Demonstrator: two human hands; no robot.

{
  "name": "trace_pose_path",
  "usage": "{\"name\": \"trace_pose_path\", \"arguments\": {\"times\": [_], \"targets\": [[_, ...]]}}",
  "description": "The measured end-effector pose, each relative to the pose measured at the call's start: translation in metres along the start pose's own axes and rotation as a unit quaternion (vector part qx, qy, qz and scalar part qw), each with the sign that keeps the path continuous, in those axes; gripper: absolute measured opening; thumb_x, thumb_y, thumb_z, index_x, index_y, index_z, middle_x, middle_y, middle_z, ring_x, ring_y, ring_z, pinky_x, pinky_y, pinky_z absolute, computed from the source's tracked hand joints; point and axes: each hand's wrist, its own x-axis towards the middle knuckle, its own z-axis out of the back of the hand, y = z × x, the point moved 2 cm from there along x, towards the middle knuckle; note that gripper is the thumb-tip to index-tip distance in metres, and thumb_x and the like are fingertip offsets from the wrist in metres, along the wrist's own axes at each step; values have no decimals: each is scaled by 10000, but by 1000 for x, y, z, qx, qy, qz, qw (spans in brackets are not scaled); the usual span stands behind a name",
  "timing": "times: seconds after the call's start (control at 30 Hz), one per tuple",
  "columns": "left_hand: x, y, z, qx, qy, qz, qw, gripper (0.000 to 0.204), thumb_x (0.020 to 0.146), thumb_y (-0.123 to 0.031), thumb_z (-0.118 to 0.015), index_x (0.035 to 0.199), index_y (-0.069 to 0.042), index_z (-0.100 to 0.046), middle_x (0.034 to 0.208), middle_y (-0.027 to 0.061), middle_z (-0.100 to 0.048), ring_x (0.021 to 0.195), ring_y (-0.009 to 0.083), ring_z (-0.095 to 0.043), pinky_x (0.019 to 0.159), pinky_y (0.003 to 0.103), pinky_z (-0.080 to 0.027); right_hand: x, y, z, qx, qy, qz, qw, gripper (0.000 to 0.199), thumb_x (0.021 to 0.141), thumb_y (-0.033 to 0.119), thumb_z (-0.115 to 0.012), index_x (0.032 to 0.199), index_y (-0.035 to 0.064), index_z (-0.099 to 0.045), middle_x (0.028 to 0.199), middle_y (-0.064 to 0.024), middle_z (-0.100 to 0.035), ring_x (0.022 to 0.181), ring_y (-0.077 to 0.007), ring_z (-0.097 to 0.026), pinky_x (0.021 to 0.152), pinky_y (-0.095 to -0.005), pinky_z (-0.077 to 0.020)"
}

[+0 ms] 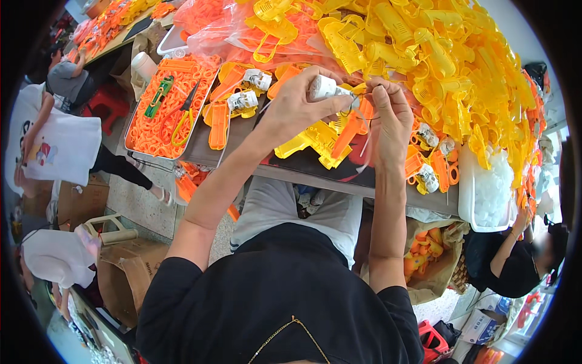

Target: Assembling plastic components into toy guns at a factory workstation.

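Between the thumb and fingers of my left hand is a small white cylindrical part, with a greyish fitting at its right end. My right hand is closed in a pinch just to the right of that part; whatever sits at its fingertips is too small to make out. A pale thin strip or wire hangs near its wrist. Under both hands, a yellow plastic shell lies on the table with an orange plastic piece across it.
A tray of small orange rings holds scissors and a green tool. Yellow shells are heaped at the far right, above a white tub. Several orange assemblies flank me. Other people sit and stand nearby.
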Motion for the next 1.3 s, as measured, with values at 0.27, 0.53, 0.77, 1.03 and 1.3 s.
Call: {"name": "trace_pose_path", "arguments": {"times": [0.27, 0.53, 0.77, 1.03, 1.3], "targets": [[8, 36, -5, -275, 85, 180, 941, 584, 1016, -618, -476, 1075, -65, -653, 802, 56, -684, 541, 140, -616, 461, 260, -464, 5, -5, 3, 166, 69, -65, 982, 121, 1025, 95, -612, 1103, 5, -628, 1021, -74, -661, 958, -154, -641, 900, -287, -525], [9, 68, -18, -186, 68, 202, 959, 774, 1013, -697, -375, 1199, 1, -651, 1006, 131, -678, 840, 230, -677, 795, 368, -567, 3, 9, 9, 5, 21, -77, 997, 93, 988, 41, -643, 1068, -8, -636, 943, -42, -633, 807, -81, -583, 699, -223, -479], [-2, 17, -35, 160, -20, -194, 968, 289, 934, -155, -741, 1195, -43, -687, 1084, 53, -708, 972, 153, -686, 858, 270, -536, -3, 22, 0, -283, 25, 56, 957, 81, 968, 16, -668, 1040, -15, -649, 999, -46, -663, 918, -92, -624, 857, -233, -514], [14, 7, -34, -241, 19, 6, 970, 264, 999, -244, -666, 1134, -18, -688, 1054, 71, -735, 975, 139, -711, 884, 299, -572, 4, 4, 21, 119, -19, -76, 990, 210, 1015, 179, -648, 1143, 13, -653, 1023, -77, -712, 1025, -207, -682, 969, -372, -542], [16, -5, -32, -380, 67, 83, 919, 279, 1011, -247, -636, 1174, -27, -685, 1104, 66, -730, 1017, 149, -710, 915, 324, -581, -7, 8, 20, 172, 67, -31, 982, 347, 1021, 170, -622, 1312, -19, -619, 1325, -158, -648, 1221, -236, -628, 1067, -408, -507]]}}
